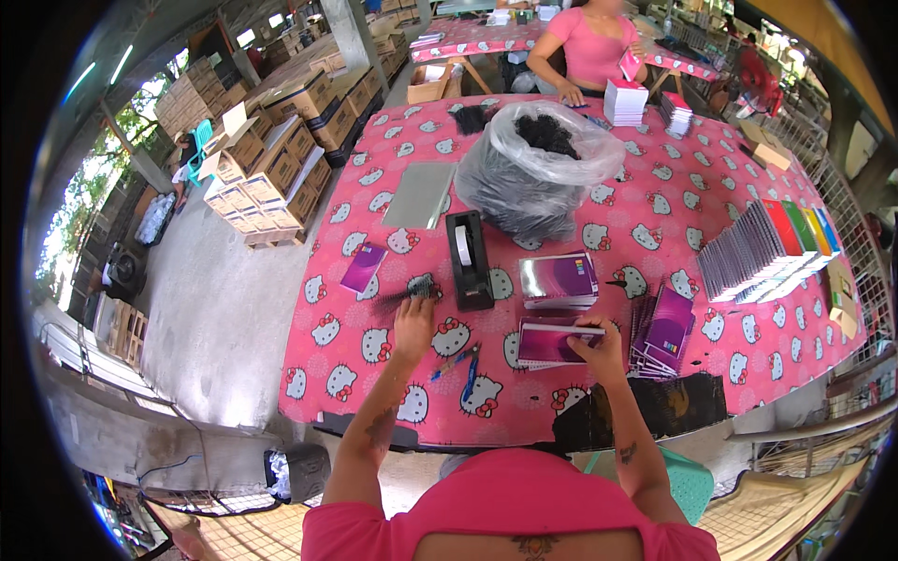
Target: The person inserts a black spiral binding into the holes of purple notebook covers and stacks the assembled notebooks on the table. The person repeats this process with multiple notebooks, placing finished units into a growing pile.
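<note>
My left hand (414,323) reaches into a small heap of black spiral binding coils (391,301), its fingers closed on the coils at the heap's right end. In my right hand (601,350) is a purple notebook (547,342), gripped at its right end with the thumb on top. It lies tilted over other purple notebooks at the table's near side. Beyond it sits a stack of purple notebooks (558,279). Right of my right hand is a pile of spiral-bound purple notebooks (669,327). A single purple notebook (363,267) rests left of the coils.
A black tape dispenser (470,262) stands mid-table, with pens and cutters (470,369) nearer me. Behind it is a large clear bag of black coils (533,178), beside a clear sheet stack (419,195). Bound notebooks (748,257) line the right. A person in pink (594,47) works opposite.
</note>
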Demonstrator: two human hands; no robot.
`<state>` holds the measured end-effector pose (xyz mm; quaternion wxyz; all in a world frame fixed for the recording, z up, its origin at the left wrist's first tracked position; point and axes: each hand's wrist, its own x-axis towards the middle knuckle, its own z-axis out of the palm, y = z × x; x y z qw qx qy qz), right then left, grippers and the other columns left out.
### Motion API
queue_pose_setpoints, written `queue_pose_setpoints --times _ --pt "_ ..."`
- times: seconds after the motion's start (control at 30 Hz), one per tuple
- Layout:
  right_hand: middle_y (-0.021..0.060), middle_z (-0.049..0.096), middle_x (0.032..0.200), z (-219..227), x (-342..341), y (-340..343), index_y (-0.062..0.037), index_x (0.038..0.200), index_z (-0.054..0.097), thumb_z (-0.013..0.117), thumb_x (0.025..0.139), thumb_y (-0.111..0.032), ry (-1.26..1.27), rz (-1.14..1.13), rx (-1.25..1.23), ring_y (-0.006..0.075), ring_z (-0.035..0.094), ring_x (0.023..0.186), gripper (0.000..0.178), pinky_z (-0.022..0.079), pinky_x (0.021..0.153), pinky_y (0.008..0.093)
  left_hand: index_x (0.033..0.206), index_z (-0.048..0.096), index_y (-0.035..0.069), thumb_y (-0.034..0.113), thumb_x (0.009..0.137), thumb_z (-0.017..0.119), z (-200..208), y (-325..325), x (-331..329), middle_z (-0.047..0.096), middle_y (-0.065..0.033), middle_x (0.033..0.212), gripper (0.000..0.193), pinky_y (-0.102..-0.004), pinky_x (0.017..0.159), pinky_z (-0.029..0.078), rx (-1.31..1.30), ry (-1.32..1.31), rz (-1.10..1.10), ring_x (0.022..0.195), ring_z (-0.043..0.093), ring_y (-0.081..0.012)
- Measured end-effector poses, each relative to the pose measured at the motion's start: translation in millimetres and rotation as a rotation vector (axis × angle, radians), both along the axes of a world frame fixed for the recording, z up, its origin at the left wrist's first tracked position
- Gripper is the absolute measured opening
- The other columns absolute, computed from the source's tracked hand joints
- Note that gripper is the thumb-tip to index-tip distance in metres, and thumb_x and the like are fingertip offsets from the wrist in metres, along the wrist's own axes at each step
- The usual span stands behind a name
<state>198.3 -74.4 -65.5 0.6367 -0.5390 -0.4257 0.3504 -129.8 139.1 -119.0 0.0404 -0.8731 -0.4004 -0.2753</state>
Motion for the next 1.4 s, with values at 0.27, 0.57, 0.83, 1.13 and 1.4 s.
queue_pose_setpoints --times 0.27,0.57,0.83,1.13,1.4 --pt "0.0033 0.069 0.106 0 3 3 -0.0034 0.105 0.070 0.073 0.084 0.006 0.026 0.085 0.069 0.0095 0.060 0.097 0.023 0.047 0.087 0.0249 0.122 0.061 0.004 0.001 0.092 0.058 38 -34 29 0.058 -0.0127 0.089 0.030 -0.0427 0.072 0.052 -0.081 -0.336 0.130 0.089 0.061 -0.0350" --pt "0.0018 0.072 0.104 2 3 -4 -0.0015 0.118 0.070 0.070 0.089 0.002 -0.021 0.115 -0.057 0.0063 0.060 0.092 0.029 0.048 0.081 0.0213 0.106 0.072 0.002 0.008 0.090 0.070 109 -110 97 0.067 -0.0111 0.090 0.017 -0.0341 0.063 0.052 -0.462 -0.562 -0.346 0.073 0.066 -0.0246" --pt "0.0021 0.072 0.105 0 4 -2 -0.0022 0.115 0.071 0.071 0.089 0.002 0.035 0.097 -0.058 0.0069 0.061 0.093 0.026 0.049 0.083 0.0222 0.104 0.072 0.001 0.008 0.090 0.070 100 -101 103 0.068 -0.0112 0.090 0.016 -0.0325 0.060 0.051 -0.390 -0.604 -0.366 0.073 0.066 -0.0243" --pt "0.0033 0.072 0.108 4 3 -3 -0.0027 0.114 0.072 0.071 0.089 0.001 -0.064 0.109 -0.036 0.0083 0.062 0.095 0.025 0.049 0.085 0.0234 0.112 0.064 0.005 0.015 0.091 0.069 115 -75 104 0.062 -0.0100 0.091 0.024 -0.0362 0.059 0.050 -0.232 -0.339 -0.551 0.071 0.063 -0.0262" --pt "0.0034 0.073 0.104 13 -1 -7 -0.0013 0.113 0.072 0.069 0.090 0.002 -0.045 0.090 -0.061 0.0081 0.063 0.093 0.024 0.049 0.084 0.0236 0.118 0.061 0.010 0.028 0.094 0.065 134 -73 113 0.059 -0.0086 0.096 0.030 -0.0414 0.074 0.049 -0.394 -0.143 -0.577 0.086 0.063 -0.0275"
